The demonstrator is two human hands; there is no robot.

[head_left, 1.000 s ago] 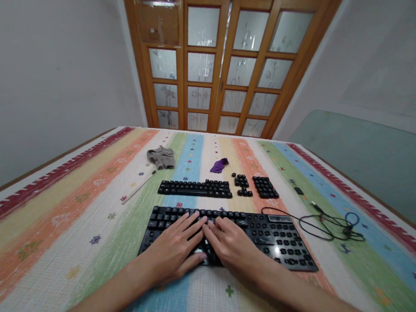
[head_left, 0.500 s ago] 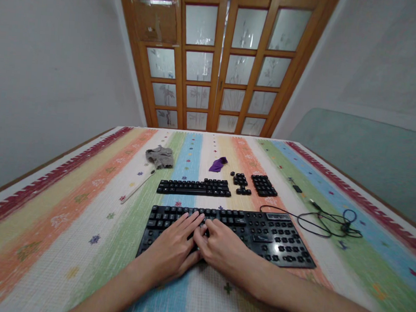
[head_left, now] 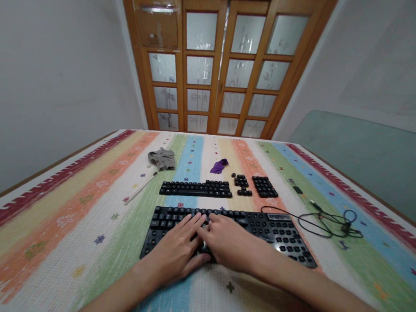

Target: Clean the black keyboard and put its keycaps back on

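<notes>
A black keyboard [head_left: 269,230] lies across the striped tablecloth in front of me. Keycaps fill its upper left rows, while its right part shows bare key sockets. My left hand [head_left: 177,247] rests flat on the left-middle keys, fingers stretched forward. Against its fingertips, my right hand [head_left: 227,240] is closed over the middle of the keyboard, thumb and index finger pinched near the keys. Whatever those fingers hold is hidden. Behind the keyboard lie loose keycaps set out in rows [head_left: 196,188], with a smaller cluster [head_left: 241,183] and a number-pad block [head_left: 264,186].
A grey cloth [head_left: 162,159] and a purple cloth [head_left: 219,166] lie farther back. A thin white toothbrush-like stick [head_left: 140,188] slants at left. The keyboard's black cable [head_left: 326,221] is coiled at right, near a small black piece [head_left: 297,190].
My right hand has shifted slightly, its fingers curling more over the keys. My left thumb has stretched out to the right. The view has tilted a little.
</notes>
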